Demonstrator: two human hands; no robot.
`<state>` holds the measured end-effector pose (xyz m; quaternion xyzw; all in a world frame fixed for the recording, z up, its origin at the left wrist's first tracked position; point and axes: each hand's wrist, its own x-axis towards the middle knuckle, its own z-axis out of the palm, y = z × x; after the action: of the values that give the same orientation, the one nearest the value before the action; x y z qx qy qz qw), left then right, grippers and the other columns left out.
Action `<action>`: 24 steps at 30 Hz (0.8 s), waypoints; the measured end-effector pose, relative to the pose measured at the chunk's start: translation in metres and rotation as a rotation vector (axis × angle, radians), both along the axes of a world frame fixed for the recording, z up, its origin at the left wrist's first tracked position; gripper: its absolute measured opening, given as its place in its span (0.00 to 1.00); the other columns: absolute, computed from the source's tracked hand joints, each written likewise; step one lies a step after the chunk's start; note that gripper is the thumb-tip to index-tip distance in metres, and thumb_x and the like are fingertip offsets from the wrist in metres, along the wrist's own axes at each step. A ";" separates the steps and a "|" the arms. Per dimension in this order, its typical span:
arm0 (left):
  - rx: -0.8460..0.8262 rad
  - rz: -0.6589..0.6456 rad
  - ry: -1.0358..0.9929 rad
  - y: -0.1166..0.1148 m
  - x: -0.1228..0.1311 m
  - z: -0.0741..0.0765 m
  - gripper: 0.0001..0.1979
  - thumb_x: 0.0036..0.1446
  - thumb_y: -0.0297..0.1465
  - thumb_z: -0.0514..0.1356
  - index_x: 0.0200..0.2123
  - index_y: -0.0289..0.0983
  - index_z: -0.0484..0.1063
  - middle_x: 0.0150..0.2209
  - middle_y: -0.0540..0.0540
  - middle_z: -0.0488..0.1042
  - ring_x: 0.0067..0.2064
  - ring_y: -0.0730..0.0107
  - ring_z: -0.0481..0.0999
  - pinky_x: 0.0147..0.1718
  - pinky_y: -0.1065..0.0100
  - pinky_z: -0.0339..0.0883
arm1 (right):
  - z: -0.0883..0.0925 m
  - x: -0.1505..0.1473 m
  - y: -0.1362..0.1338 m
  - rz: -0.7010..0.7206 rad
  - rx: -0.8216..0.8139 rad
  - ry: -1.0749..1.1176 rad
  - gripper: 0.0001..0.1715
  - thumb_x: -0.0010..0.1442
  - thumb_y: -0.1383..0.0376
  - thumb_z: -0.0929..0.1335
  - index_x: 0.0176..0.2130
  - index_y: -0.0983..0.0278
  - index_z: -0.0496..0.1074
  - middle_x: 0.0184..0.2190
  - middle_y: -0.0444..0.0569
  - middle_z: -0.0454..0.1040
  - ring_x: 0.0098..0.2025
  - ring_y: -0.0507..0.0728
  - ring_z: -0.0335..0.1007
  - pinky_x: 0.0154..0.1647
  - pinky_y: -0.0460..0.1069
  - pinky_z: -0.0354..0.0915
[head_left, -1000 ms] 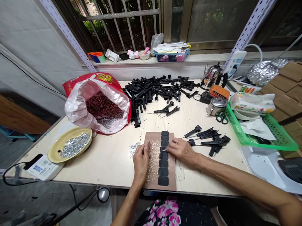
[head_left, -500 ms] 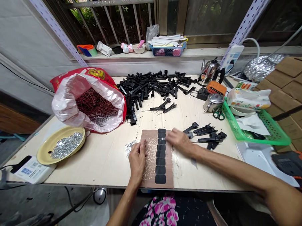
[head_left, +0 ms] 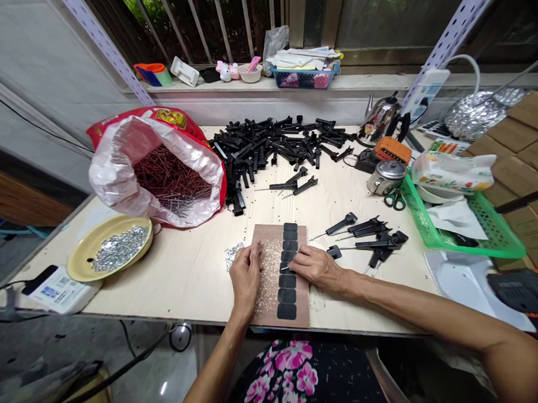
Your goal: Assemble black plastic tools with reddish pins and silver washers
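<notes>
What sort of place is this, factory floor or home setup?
Probably a home piecework bench, not a factory: a heap of black plastic parts, a bag of nails and a plate of small metal bits share the table with a kettle, beside a barred window.

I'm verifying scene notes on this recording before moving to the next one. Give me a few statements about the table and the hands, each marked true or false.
1. The left hand rests on the left edge of the brown board. True.
2. The yellow plate holds black plastic parts. False: it holds small silvery pieces.
3. A column of black pads runs down the board. True.
4. The scissors lie inside the green basket. False: they lie on the table, just beside the basket.
5. The right hand is at the board's right side, with its fingertips at the pads. True.
</notes>
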<state>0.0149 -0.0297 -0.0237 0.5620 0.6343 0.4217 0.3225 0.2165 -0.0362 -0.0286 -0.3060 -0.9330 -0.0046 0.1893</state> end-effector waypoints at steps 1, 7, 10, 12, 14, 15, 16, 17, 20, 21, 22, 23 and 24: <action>-0.003 -0.004 -0.005 0.000 0.000 0.000 0.18 0.60 0.43 0.51 0.37 0.37 0.74 0.24 0.51 0.68 0.30 0.68 0.69 0.35 0.68 0.61 | -0.001 -0.001 -0.001 -0.010 -0.003 0.005 0.17 0.67 0.70 0.56 0.35 0.67 0.70 0.29 0.48 0.66 0.33 0.54 0.55 0.32 0.50 0.55; -0.010 0.017 -0.042 -0.001 0.001 0.003 0.18 0.59 0.44 0.52 0.36 0.37 0.75 0.24 0.50 0.69 0.29 0.68 0.68 0.34 0.68 0.61 | 0.000 0.003 0.013 -0.034 -0.024 0.026 0.17 0.67 0.70 0.56 0.34 0.66 0.70 0.28 0.47 0.65 0.33 0.54 0.56 0.33 0.49 0.55; -0.002 0.024 -0.047 -0.001 0.002 0.002 0.18 0.59 0.44 0.52 0.35 0.37 0.75 0.24 0.51 0.69 0.28 0.68 0.68 0.33 0.69 0.61 | 0.002 0.003 0.017 -0.209 -0.039 0.039 0.16 0.66 0.72 0.57 0.34 0.68 0.70 0.28 0.48 0.65 0.34 0.54 0.56 0.31 0.48 0.54; 0.000 0.023 -0.037 -0.001 0.001 0.002 0.18 0.59 0.44 0.53 0.35 0.37 0.75 0.23 0.51 0.68 0.28 0.68 0.68 0.33 0.69 0.60 | 0.003 0.001 0.011 -0.197 -0.041 0.019 0.16 0.66 0.74 0.56 0.34 0.69 0.70 0.28 0.48 0.65 0.34 0.54 0.56 0.30 0.48 0.54; -0.008 0.020 -0.025 -0.001 0.000 0.001 0.17 0.59 0.44 0.53 0.34 0.38 0.75 0.23 0.51 0.68 0.28 0.68 0.68 0.33 0.69 0.60 | 0.005 0.000 0.000 -0.023 -0.038 -0.033 0.17 0.66 0.74 0.56 0.33 0.67 0.69 0.28 0.47 0.65 0.33 0.54 0.56 0.30 0.48 0.53; -0.013 0.020 -0.022 -0.001 -0.001 0.001 0.17 0.59 0.44 0.53 0.34 0.38 0.74 0.23 0.51 0.68 0.27 0.69 0.68 0.32 0.69 0.60 | 0.007 0.003 -0.005 0.049 -0.040 -0.058 0.16 0.66 0.73 0.57 0.32 0.67 0.69 0.28 0.47 0.66 0.33 0.53 0.56 0.30 0.48 0.53; -0.018 0.023 -0.022 0.000 -0.002 0.001 0.17 0.59 0.44 0.53 0.34 0.38 0.74 0.23 0.51 0.68 0.27 0.69 0.68 0.32 0.69 0.60 | 0.010 0.008 -0.008 0.078 -0.045 -0.077 0.16 0.67 0.71 0.57 0.31 0.66 0.69 0.28 0.46 0.66 0.32 0.53 0.56 0.29 0.48 0.52; -0.022 0.025 -0.025 0.000 -0.003 0.001 0.18 0.58 0.44 0.53 0.35 0.38 0.75 0.23 0.51 0.68 0.27 0.69 0.68 0.31 0.68 0.60 | 0.015 0.016 -0.008 0.051 -0.053 -0.089 0.16 0.67 0.70 0.58 0.30 0.66 0.69 0.28 0.46 0.66 0.32 0.53 0.57 0.29 0.48 0.51; -0.034 0.030 -0.047 0.001 -0.006 0.000 0.18 0.58 0.45 0.53 0.36 0.39 0.75 0.24 0.51 0.69 0.28 0.67 0.69 0.31 0.68 0.61 | 0.036 0.053 0.004 -0.175 -0.108 -0.119 0.15 0.65 0.65 0.61 0.29 0.64 0.70 0.28 0.46 0.68 0.33 0.53 0.59 0.30 0.49 0.51; -0.039 0.031 -0.060 0.002 -0.007 0.000 0.18 0.57 0.46 0.54 0.36 0.39 0.75 0.24 0.51 0.70 0.28 0.67 0.69 0.31 0.68 0.61 | 0.045 0.066 0.012 -0.227 -0.128 -0.136 0.13 0.64 0.62 0.63 0.29 0.62 0.71 0.28 0.46 0.69 0.33 0.53 0.60 0.31 0.49 0.50; -0.045 0.031 -0.073 0.002 -0.007 -0.001 0.18 0.57 0.46 0.54 0.37 0.39 0.75 0.25 0.50 0.70 0.29 0.67 0.69 0.31 0.68 0.61 | 0.053 0.077 0.021 -0.258 -0.144 -0.153 0.11 0.62 0.60 0.65 0.30 0.60 0.72 0.29 0.45 0.70 0.34 0.54 0.61 0.32 0.49 0.50; -0.051 0.032 -0.087 0.002 -0.007 -0.001 0.18 0.57 0.46 0.54 0.38 0.40 0.76 0.26 0.50 0.70 0.29 0.67 0.69 0.30 0.68 0.62 | 0.060 0.085 0.031 -0.276 -0.151 -0.160 0.09 0.61 0.58 0.66 0.32 0.59 0.73 0.30 0.45 0.71 0.35 0.54 0.62 0.33 0.49 0.50; -0.057 0.032 -0.103 0.002 -0.007 -0.002 0.18 0.57 0.46 0.54 0.39 0.40 0.75 0.26 0.50 0.70 0.28 0.67 0.69 0.30 0.68 0.62 | 0.064 0.090 0.042 -0.293 -0.147 -0.158 0.09 0.60 0.57 0.66 0.34 0.58 0.73 0.32 0.44 0.72 0.35 0.54 0.62 0.33 0.49 0.50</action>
<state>0.0083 -0.0279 -0.0257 0.5199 0.6376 0.4370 0.3635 0.3063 0.0058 0.0357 -0.4502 -0.8883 0.0120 0.0898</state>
